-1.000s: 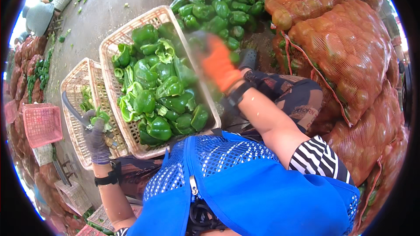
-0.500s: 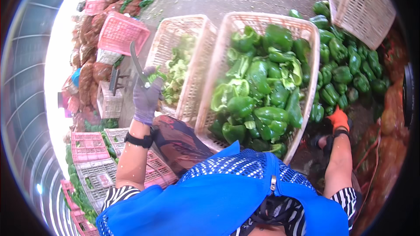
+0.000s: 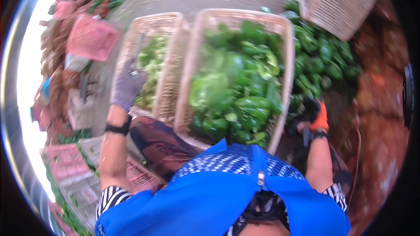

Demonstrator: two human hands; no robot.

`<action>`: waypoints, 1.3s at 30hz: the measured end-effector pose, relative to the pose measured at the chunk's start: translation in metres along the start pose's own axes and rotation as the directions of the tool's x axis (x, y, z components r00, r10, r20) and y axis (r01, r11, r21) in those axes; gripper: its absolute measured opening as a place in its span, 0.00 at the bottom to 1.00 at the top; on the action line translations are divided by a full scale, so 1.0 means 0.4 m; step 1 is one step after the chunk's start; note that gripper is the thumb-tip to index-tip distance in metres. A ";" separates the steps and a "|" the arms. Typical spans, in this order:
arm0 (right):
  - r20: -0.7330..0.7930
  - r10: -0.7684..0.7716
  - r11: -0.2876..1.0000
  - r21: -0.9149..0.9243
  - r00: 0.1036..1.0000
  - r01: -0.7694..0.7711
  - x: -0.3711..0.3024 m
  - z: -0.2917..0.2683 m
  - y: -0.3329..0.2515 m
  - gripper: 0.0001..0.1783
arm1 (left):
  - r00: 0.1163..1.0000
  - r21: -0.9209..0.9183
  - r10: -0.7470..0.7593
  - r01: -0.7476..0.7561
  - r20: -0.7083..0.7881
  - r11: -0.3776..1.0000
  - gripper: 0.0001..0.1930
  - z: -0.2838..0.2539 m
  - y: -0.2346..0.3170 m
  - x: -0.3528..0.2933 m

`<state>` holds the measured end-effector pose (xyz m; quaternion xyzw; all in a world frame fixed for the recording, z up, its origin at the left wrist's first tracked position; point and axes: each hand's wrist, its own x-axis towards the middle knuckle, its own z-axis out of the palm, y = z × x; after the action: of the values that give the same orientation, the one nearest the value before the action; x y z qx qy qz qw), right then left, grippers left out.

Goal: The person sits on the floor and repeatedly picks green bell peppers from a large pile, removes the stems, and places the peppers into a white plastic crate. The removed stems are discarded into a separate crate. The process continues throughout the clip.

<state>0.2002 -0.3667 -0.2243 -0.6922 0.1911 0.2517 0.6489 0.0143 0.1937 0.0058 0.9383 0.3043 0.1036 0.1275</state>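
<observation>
Both hands are gloved and apart, one to each side of the big crate [image 3: 286, 65] of green peppers [image 3: 236, 91]. Left hand [image 3: 126, 88], in a grey glove, is closed around a slim dark tool that looks like a knife [image 3: 139, 51]; its blade points away from the person, over the smaller crate [image 3: 131, 52] of paler green trimmings [image 3: 151, 67] just ahead of that hand. Right hand [image 3: 316, 116], in an orange and black glove, is low at the near right corner of the big crate, beside the loose pile of peppers [image 3: 326, 59] on the floor beyond it. Blur hides its fingers, so whether it grips anything cannot be told; it seems to be down among the nearest loose peppers.

Judging from this, the work in hand is picking a pepper from the pile and trimming it. To do it well, the right hand should close on one pepper by its body, leaving the stalk end free, and bring it in front of the chest. The knife should stay pointed away and clear of the knee until the pepper is steady.

A tilted crate [image 3: 345, 0] lies past the pile, and netted sacks [image 3: 385, 105] stand right of the right hand. Pink crates [image 3: 89, 37] are stacked left of the left hand.
</observation>
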 end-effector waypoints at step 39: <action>0.585 -0.440 0.768 -0.149 0.682 0.623 -0.480 0.596 -0.341 0.48 | 0.847 -0.583 0.473 -0.264 0.240 0.769 0.39 0.122 0.297 -0.198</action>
<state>0.1031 -0.1299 -0.0077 -0.7231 -0.2493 0.2537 0.5921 0.0294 0.0450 -0.0139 0.9096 0.0396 0.0260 0.4127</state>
